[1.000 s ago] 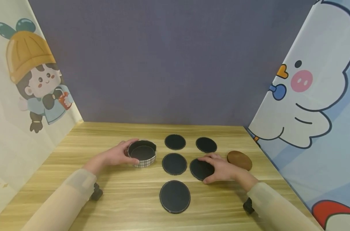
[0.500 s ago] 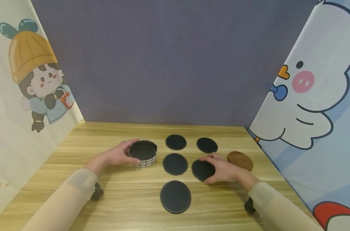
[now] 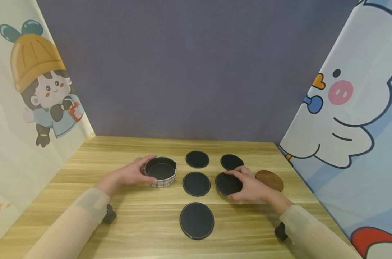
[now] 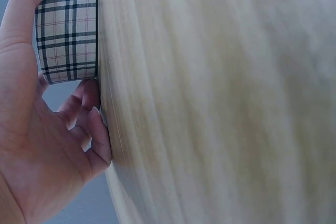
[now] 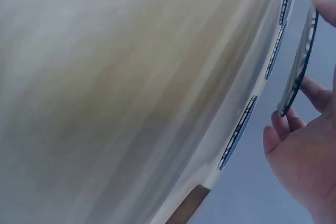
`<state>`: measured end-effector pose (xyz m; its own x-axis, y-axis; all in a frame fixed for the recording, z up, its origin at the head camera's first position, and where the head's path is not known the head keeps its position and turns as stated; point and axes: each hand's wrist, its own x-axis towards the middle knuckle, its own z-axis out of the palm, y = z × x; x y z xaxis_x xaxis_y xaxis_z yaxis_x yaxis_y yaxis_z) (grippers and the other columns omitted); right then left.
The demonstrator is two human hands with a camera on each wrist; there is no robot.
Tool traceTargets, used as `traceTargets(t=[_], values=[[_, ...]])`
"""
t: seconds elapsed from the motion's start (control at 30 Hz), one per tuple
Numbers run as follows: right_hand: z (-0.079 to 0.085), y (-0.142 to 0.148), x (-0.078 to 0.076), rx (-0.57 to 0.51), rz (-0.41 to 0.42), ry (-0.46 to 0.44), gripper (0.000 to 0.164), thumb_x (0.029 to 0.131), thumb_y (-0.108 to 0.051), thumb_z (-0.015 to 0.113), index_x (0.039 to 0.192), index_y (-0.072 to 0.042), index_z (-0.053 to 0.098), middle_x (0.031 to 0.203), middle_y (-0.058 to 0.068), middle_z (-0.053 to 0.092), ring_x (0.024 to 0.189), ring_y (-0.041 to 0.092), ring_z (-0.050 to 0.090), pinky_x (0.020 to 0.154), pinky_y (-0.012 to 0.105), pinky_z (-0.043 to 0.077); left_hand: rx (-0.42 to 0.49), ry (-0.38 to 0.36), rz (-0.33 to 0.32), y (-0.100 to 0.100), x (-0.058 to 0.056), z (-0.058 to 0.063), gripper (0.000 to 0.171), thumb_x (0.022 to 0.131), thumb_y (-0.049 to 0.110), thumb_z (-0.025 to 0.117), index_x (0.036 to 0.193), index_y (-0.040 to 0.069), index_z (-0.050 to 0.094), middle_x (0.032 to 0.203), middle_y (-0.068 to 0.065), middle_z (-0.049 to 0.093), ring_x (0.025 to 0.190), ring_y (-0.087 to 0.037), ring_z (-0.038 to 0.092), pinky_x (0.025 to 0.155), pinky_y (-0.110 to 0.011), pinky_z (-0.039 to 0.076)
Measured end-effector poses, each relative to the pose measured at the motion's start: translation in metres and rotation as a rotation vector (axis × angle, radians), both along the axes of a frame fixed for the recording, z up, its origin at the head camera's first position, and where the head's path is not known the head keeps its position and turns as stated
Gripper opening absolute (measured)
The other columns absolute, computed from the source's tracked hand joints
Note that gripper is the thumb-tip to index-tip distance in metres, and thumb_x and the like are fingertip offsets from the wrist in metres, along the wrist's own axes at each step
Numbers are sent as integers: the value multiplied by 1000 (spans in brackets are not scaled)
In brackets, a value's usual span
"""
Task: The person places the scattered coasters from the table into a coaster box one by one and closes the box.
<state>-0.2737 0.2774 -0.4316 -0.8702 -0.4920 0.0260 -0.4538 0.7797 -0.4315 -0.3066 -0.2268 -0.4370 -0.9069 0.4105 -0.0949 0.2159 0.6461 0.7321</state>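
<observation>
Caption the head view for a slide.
Left hand grips a round plaid box, right hand holds a black coaster; four more coasters lie on the wooden table.

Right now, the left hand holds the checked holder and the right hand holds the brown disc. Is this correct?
Not the brown disc: the head view shows the right hand holding a black disc. The left hand does hold the checked holder.

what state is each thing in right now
Plaid box: open-topped, upright on table, held by left hand
Held black disc: above the table, gripped by right hand
Near disc: lying flat
Middle disc: lying flat
Far-left disc: lying flat
Far-right disc: lying flat
Brown disc: lying flat
</observation>
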Motion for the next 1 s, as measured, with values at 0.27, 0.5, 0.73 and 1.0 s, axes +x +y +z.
traceTargets(t=[0.27,0.5,0.73,1.0], values=[[8,-16,-3,-21,9,44,90,80,-50,90,160,-28,56,144,10,47,127,33,44,97,50,46,-15,12,-7,0,1,1,114,88,48,93,176,20,26,151,-30,42,134,-45,58,119,-69,44],[16,-35,-9,-52,19,15,92,82,-51,89,163,-29,52,151,11,43,135,36,40,100,54,44,-19,13,-4,-1,1,1,114,87,48,94,175,22,27,151,-30,42,133,-45,59,118,-70,44],[23,-57,-12,-55,27,-11,91,83,-51,89,163,-31,53,152,11,42,137,36,38,103,58,40,-25,20,-9,-1,0,-1,114,88,49,93,176,23,26,151,-29,43,131,-41,60,117,-66,46],[27,-83,-21,-49,9,-31,90,84,-54,87,164,-35,51,157,10,42,136,35,40,105,59,42,-26,21,-9,0,0,-1,114,88,49,93,176,23,26,151,-29,42,133,-43,58,118,-70,44]])
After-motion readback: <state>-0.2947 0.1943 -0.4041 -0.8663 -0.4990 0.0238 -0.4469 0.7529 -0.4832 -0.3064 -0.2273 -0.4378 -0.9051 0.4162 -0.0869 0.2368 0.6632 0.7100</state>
